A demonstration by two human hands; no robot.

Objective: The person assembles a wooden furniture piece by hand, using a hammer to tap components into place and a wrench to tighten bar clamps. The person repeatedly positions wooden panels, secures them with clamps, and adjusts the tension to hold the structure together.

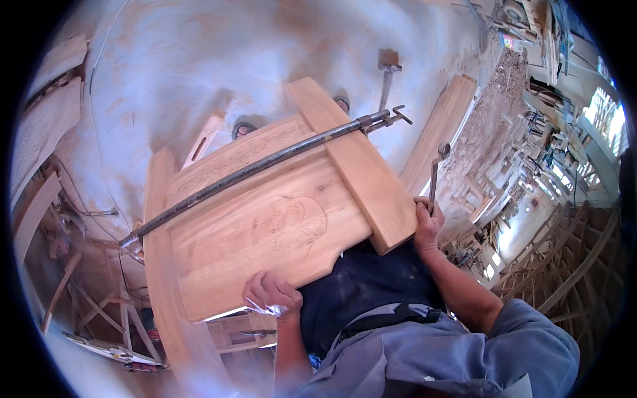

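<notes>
Fingers of left hand (pixel 273 295) close together, bent over near edge of carved wooden panel (pixel 255 229), thumb's grip hidden; panel lying ahead, crossed by long bar clamp (pixel 265 161). Right hand (pixel 429 225) curled round ring-ended metal tool (pixel 434 182), beside wide board's corner.

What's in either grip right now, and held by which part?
The right grip holds a ring-ended wrench by its lower end. The left grip is at the near edge of the carved wooden panel; whether it holds it can't be told.
</notes>
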